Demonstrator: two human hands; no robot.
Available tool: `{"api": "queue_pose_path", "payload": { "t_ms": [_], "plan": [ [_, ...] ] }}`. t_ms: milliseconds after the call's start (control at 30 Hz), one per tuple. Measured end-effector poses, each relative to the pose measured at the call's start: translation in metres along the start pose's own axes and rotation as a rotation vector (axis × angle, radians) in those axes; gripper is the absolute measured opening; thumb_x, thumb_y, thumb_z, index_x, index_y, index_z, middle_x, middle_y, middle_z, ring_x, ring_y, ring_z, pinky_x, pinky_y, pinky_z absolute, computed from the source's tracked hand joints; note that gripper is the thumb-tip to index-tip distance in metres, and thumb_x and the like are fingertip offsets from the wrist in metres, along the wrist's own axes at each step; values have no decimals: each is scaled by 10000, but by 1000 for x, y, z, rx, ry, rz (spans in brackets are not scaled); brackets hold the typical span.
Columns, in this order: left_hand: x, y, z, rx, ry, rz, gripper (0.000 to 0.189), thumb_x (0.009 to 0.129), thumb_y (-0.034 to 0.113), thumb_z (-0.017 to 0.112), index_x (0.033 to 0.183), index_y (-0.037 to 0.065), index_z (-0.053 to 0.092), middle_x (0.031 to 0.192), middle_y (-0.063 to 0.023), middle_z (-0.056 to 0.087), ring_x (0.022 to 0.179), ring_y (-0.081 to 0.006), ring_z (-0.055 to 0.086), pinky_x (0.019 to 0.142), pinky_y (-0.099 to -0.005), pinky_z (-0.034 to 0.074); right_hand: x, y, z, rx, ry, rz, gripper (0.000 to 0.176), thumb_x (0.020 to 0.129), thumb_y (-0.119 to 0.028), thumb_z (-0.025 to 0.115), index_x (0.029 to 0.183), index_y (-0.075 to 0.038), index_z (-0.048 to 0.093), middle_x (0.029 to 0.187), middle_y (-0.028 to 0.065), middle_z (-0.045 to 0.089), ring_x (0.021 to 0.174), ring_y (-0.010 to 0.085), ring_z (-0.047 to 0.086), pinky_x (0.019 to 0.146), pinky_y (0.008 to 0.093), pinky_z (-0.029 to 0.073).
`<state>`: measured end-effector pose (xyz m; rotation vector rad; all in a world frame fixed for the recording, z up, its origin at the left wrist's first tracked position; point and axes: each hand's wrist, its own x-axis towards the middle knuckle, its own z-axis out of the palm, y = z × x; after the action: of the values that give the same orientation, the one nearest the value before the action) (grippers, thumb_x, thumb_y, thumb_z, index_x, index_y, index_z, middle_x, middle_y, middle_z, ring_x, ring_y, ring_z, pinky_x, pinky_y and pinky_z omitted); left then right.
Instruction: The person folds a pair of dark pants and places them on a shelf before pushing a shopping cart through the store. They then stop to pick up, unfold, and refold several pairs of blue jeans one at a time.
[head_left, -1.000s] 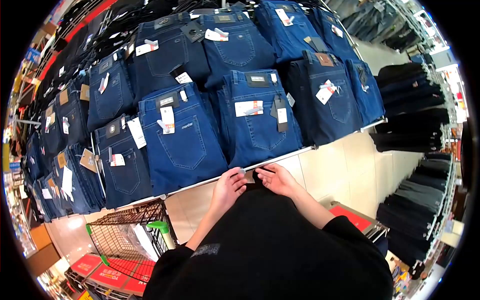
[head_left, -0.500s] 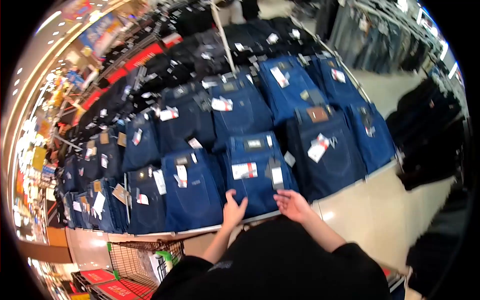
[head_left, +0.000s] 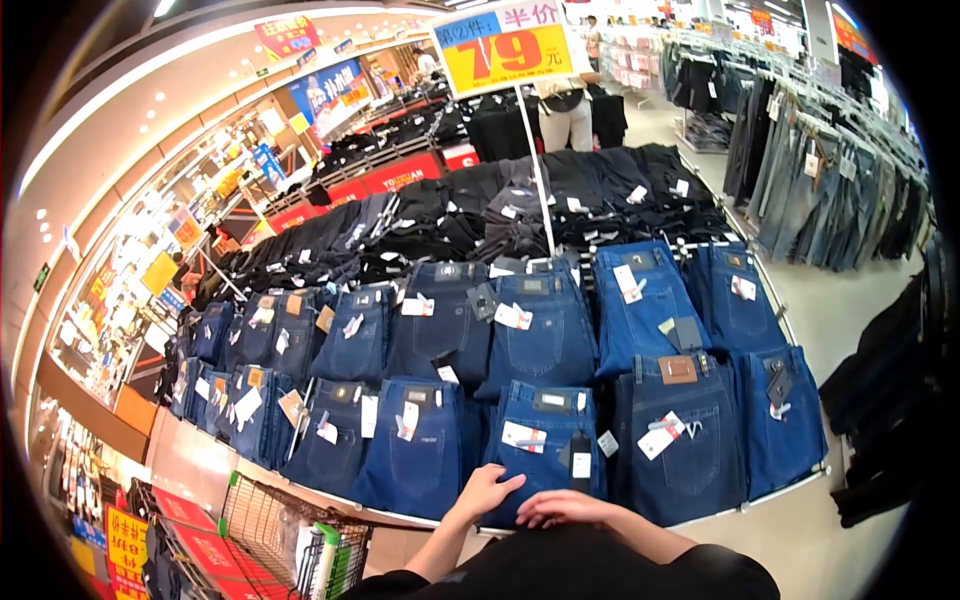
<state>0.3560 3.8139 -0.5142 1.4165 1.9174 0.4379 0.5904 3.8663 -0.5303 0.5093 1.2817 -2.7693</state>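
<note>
Folded blue jeans (head_left: 545, 465) with a white-and-red tag and a dark hanging tag lie at the table's front edge, just beyond my hands. At their lower left is my left hand (head_left: 487, 492), thumb apart from the fingers, with nothing seen in it. My right hand (head_left: 565, 508) is at their bottom edge, palm down, fingers loosely spread and bent. Whether either hand touches the denim is unclear. Dark jeans (head_left: 680, 440) with a brown patch lie to the right, and another blue pair (head_left: 408, 450) lies to the left.
A price sign (head_left: 503, 48) stands on a white pole behind the jeans. Black garments (head_left: 440, 215) cover the far side. At lower left is a shopping cart (head_left: 260, 520). Racks of hanging jeans (head_left: 820, 180) stand at right. A person (head_left: 566, 110) is beyond the table.
The view has tilted up, bringing the price sign and the person into sight. My hands have come closer together, and my right hand has turned palm down.
</note>
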Motion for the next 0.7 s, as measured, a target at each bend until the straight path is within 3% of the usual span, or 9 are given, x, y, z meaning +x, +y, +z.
{"api": "queue_pose_path", "payload": {
  "t_ms": [67, 100, 233, 300, 500, 567, 600, 633, 700],
  "plan": [
    [2, 43, -18, -126, -35, -36, 534, 876, 441, 700, 873, -91, 660, 830, -267, 666, 781, -315, 679, 691, -397, 498, 7, -13, -3, -138, -184, -72, 396, 1066, -270, 411, 1379, -63, 537, 1326, 72, 611, 1200, 150, 573, 987, 277, 428],
    [6, 43, -14, -191, 32, 13, 534, 886, 450, 691, 829, -80, 650, 765, -249, 647, 695, -277, 637, 657, -396, 484, 6, -26, 3, -173, -235, -45, 411, 1067, -270, 411, 1394, -47, 520, 1352, 82, 588, 1228, 167, 557, 1027, 291, 413],
    [9, 57, -22, -351, -106, -60, 473, 925, 397, 673, 860, -72, 672, 758, -124, 682, 687, -164, 601, 649, -339, 492, 11, -31, 14, -289, -365, -162, 427, 1052, -257, 441, 1396, -14, 512, 1367, 123, 555, 1286, 210, 507, 1108, 317, 367],
    [15, 66, -29, -302, -169, -152, 359, 954, 272, 668, 1029, -77, 697, 930, -115, 726, 818, -159, 665, 767, -288, 543, 22, -9, 10, -271, -264, -73, 505, 1043, -312, 448, 1465, -35, 428, 1446, 138, 483, 1351, 213, 438, 1137, 327, 318],
    [11, 63, -25, -401, -133, -145, 389, 940, 289, 687, 999, -95, 679, 895, -115, 720, 776, -145, 660, 722, -282, 540, 41, 26, -6, -526, -71, 118, 594, 1049, -388, 446, 1503, -23, 333, 1403, 118, 515, 1326, 193, 462, 1121, 296, 314],
    [8, 63, -22, -488, -115, -154, 401, 936, 306, 689, 989, -92, 676, 876, -111, 718, 767, -145, 658, 706, -291, 535, 54, 40, -21, -424, -16, 225, 579, 1039, -410, 468, 1474, -34, 398, 1381, 117, 533, 1264, 206, 521, 1102, 301, 337],
    [7, 64, -21, -579, -102, -176, 381, 944, 284, 683, 1015, -90, 674, 894, -107, 718, 773, -147, 660, 716, -291, 538, 51, 53, -15, 39, 220, 237, 504, 1039, -417, 473, 1401, -67, 505, 1351, 100, 554, 1194, 241, 578, 1067, 345, 397],
    [5, 64, -21, -671, -87, -199, 362, 952, 261, 676, 1041, -89, 672, 913, -102, 718, 780, -148, 662, 726, -291, 542, 52, 59, -24, 275, 281, 268, 462, 1027, -419, 493, 1364, -107, 544, 1349, 96, 565, 1163, 283, 601, 1043, 407, 445],
    [2, 65, -24, -670, -79, -219, 345, 959, 246, 666, 1059, -84, 674, 924, -98, 718, 782, -145, 661, 729, -286, 543, 35, 71, -50, 826, 94, 60, 494, 1002, -463, 495, 1342, -110, 554, 1274, 97, 623, 1141, 255, 622, 1002, 398, 490]
  ]
}}
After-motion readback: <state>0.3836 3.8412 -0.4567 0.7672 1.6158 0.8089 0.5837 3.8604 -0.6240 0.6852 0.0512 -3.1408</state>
